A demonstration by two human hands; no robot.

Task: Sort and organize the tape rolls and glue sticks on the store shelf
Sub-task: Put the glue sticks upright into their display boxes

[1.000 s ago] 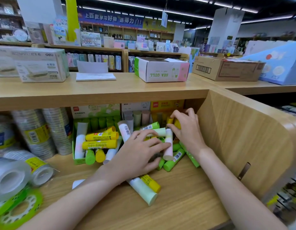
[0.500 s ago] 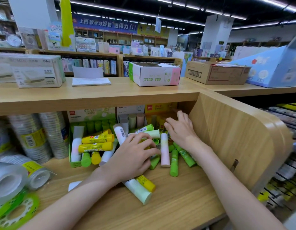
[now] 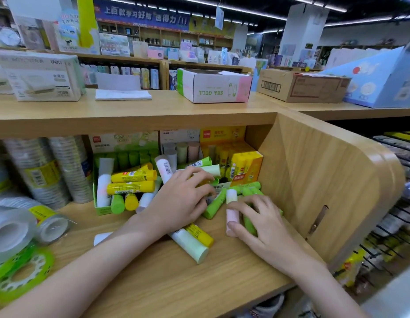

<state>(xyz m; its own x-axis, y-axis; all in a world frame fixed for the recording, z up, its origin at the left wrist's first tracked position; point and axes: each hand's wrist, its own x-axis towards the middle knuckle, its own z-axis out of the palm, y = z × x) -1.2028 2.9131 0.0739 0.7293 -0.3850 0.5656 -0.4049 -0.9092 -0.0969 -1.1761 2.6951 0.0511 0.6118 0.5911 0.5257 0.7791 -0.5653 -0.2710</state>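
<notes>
Loose glue sticks lie heaped on the wooden shelf. My left hand rests on the heap, its fingers curled around a stick near a pale green one. My right hand is closed over several green glue sticks and a pink-and-white stick, which its thumb presses. A big pale green stick and a yellow stick lie below my left wrist. A green display box holds yellow sticks. Tape roll stacks stand at the left, with loose clear rolls and green rolls.
A yellow glue box stands at the back right of the bay, against the curved wooden side panel. On the top board sit a SEA GULL box, a cardboard carton and a white deli box.
My right hand has come forward from the back near the yellow box and closed on green sticks and the pink-and-white stick. My left hand has stayed on the heap.
</notes>
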